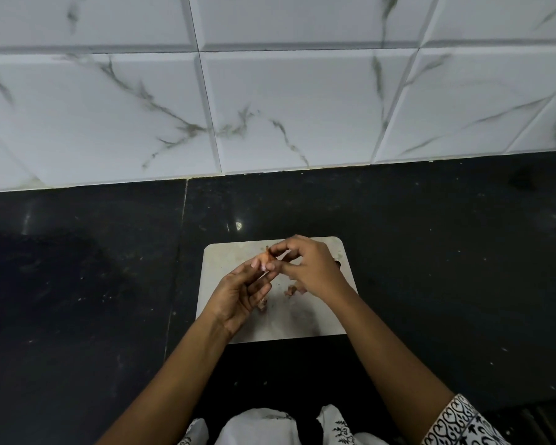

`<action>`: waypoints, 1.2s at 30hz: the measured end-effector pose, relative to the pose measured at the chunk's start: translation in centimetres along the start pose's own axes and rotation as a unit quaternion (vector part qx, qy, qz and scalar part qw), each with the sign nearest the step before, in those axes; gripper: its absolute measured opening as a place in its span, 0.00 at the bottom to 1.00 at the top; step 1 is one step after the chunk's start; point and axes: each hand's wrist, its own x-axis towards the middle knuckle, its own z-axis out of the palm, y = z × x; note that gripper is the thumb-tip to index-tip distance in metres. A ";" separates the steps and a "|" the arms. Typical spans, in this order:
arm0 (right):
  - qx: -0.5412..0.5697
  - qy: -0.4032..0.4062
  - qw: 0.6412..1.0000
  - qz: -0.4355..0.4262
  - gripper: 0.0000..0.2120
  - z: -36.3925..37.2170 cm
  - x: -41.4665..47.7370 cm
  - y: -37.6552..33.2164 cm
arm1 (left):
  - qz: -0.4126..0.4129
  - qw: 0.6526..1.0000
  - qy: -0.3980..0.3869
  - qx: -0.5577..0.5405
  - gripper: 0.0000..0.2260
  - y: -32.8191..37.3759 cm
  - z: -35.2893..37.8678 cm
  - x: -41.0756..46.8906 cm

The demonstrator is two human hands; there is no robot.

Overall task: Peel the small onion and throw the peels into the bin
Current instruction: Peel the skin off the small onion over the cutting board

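A small reddish-brown onion is pinched at the fingertips of my left hand, held above a pale cutting board. My right hand meets it from the right, with thumb and forefinger closed on the onion's skin. Most of the onion is hidden by my fingers. A few loose peel scraps lie on the board under my hands, with another bit of peel beside my left palm. No bin is in view.
The board lies on a black stone counter that runs to a white marble-patterned tiled wall at the back. A patterned sleeve covers my right forearm near the bottom edge.
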 end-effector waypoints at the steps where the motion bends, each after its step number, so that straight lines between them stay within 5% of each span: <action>1: 0.003 0.001 1.000 0.002 0.11 0.0 0.2 -0.2 | 0.002 1.000 -0.001 0.001 0.09 0.0 0.0 0.0; 7: 0.004 -0.017 1.000 0.008 0.05 -0.7 1.4 0.1 | 0.002 1.000 -0.016 -0.002 0.10 0.1 0.1 -0.1; 19: 0.087 0.095 0.990 0.054 0.04 -0.5 1.6 0.3 | -0.009 0.997 -0.028 -0.076 0.12 -0.2 0.0 0.2; 22: 0.006 0.115 0.992 0.054 0.03 -0.7 1.4 1.4 | -0.005 0.996 -0.029 -0.086 0.12 -0.3 -0.2 0.3; 28: -0.278 -0.013 0.958 0.072 0.12 0.4 0.7 3.3 | -0.021 0.994 -0.053 -0.094 0.17 -0.3 -0.5 0.3; 32: -0.217 0.048 0.975 0.015 0.12 -0.2 0.7 2.0 | -0.024 0.994 -0.049 -0.092 0.18 -0.2 -0.6 0.4; 36: -0.113 -0.050 0.990 -0.063 0.14 -1.1 0.8 0.0 | -0.024 0.996 -0.041 -0.079 0.15 -0.1 -0.5 0.3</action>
